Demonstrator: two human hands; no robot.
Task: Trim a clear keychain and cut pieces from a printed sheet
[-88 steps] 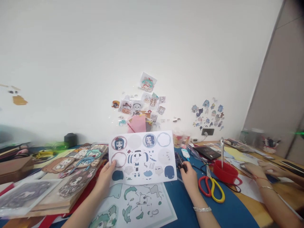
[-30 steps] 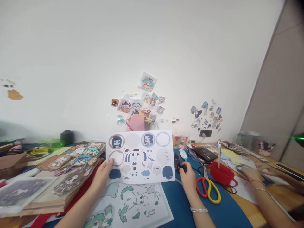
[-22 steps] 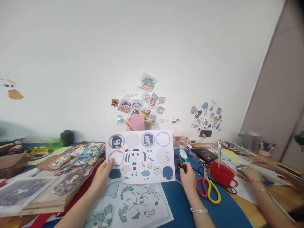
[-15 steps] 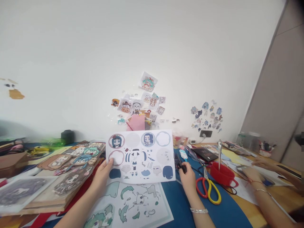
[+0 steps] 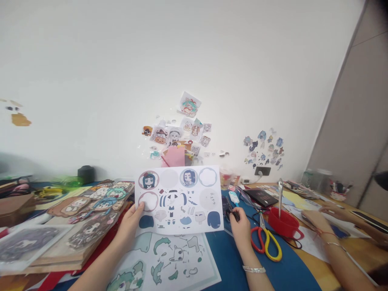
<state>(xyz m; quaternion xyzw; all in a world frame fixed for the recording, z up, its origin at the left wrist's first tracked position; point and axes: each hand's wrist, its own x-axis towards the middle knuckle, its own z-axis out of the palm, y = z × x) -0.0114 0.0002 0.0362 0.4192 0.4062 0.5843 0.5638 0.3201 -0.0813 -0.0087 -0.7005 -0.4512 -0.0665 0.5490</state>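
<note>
We hold the sheet (image 5: 179,200) up off the table, its long axis running left to right, tilted to face us. Our left hand (image 5: 131,224) pinches its lower left edge, thumb on the printed face, fingers shut behind it. Our right hand (image 5: 239,226) sits just beside the sheet's right edge, fingers curled shut on small black scissors (image 5: 229,209) whose blades point up toward that edge; whether the blades touch the paper we cannot tell. So the right hand is the nearer one to the sheet's right side.

A second sheet (image 5: 174,256) lies flat under it on the blue mat (image 5: 273,270). Red-and-yellow scissors (image 5: 266,238) and a red cup (image 5: 283,224) lie to the right, near another person's hands (image 5: 315,220) at the table's right edge. A stack of boards (image 5: 81,230) fills the left side.
</note>
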